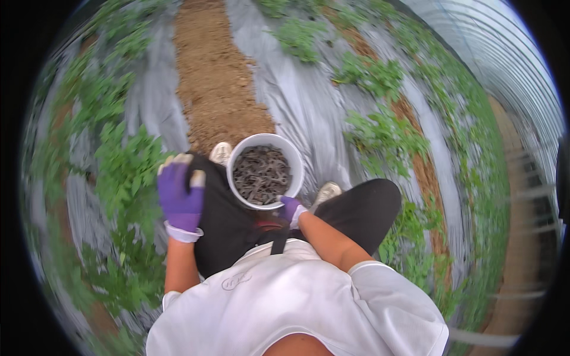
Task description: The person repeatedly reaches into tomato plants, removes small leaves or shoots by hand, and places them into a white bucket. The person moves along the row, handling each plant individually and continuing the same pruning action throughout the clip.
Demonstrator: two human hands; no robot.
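Observation:
A white bucket [299,173] stands between my legs, holding a heap of small dark grey pieces [261,174] that look like plastic clips; their exact kind cannot be told. My right hand [290,211], in a purple glove with a white cuff, grips the bucket's near rim at its lower right, most fingers hidden. My left hand [180,193] wears a purple glove with cream fingertips. It hovers by my left knee, thumb apart from the fingers, with nothing seen in it. Green leafy plants [127,164] grow just beyond it on the left.
A bare soil path [213,75] runs ahead between beds under silvery plastic mulch film [296,98]. More leafy plants [385,138] stand in rows on the right. My shoes [328,191] flank the bucket. A ribbed, curved greenhouse wall [512,53] rises at the far right.

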